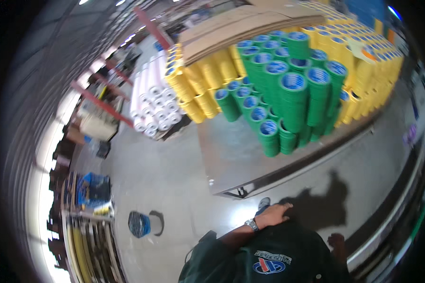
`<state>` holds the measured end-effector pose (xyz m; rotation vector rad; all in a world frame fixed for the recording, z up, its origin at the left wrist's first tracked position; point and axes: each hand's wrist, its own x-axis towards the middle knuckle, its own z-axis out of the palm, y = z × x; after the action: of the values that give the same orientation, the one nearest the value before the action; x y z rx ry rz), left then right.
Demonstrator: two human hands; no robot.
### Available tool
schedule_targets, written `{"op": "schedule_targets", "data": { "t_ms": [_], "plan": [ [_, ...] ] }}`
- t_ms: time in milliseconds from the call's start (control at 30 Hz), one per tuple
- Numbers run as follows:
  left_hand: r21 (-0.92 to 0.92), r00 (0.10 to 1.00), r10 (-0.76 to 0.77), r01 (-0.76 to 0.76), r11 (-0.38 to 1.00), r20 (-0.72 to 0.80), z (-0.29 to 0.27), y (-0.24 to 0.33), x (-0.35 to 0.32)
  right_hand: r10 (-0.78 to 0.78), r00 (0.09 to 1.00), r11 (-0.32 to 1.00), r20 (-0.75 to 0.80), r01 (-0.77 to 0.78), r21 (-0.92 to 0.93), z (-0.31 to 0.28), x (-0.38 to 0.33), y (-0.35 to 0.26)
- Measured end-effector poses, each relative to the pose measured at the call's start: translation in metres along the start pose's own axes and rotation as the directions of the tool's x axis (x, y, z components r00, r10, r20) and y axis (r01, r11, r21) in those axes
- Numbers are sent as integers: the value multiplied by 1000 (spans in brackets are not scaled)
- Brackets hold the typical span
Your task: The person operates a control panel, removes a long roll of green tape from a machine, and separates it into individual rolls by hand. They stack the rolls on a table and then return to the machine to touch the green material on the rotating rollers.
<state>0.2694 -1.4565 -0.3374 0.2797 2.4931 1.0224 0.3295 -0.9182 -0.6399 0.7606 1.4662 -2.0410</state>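
Note:
My left hand, with a metal watch on the wrist, is held across in front of my dark green shirt. Its fingers point right and are slightly apart, with nothing visible in them. Low by my right side is my right hand, dark and partly seen, its fingers unclear. Both hands are apart from the metal-topped table ahead. Stacked upright on that table are green tape rolls with blue cores. Yellow tape rolls stand behind and beside them, partly under flat cardboard sheets.
White rolls lie piled left of the table. A bin with a dark liner stands on the floor at left, near a rack of long pieces and a blue crate. Rails run along the right.

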Motion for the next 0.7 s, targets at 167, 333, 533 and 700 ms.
{"op": "schedule_targets", "data": {
  "t_ms": [167, 333, 533, 700],
  "plan": [
    [-186, 996, -93, 94, 978, 14, -3, -23, -1, -68, 997, 991, -41, 62, -122, 74, -49, 1],
    [-80, 984, -173, 177, 981, 49, -3, -102, -25, 169, 984, 985, -49, -167, 34, 123, -81, 54],
    [-347, 868, -487, 489, 800, 99, 9, -199, -65, -168, 925, -14, 341, 343, -939, 136, -79, 107],
    [-319, 821, -561, 563, 762, 109, 4, -220, -88, -71, 995, 923, -75, 37, -384, 155, -94, 81]
  ]
}}
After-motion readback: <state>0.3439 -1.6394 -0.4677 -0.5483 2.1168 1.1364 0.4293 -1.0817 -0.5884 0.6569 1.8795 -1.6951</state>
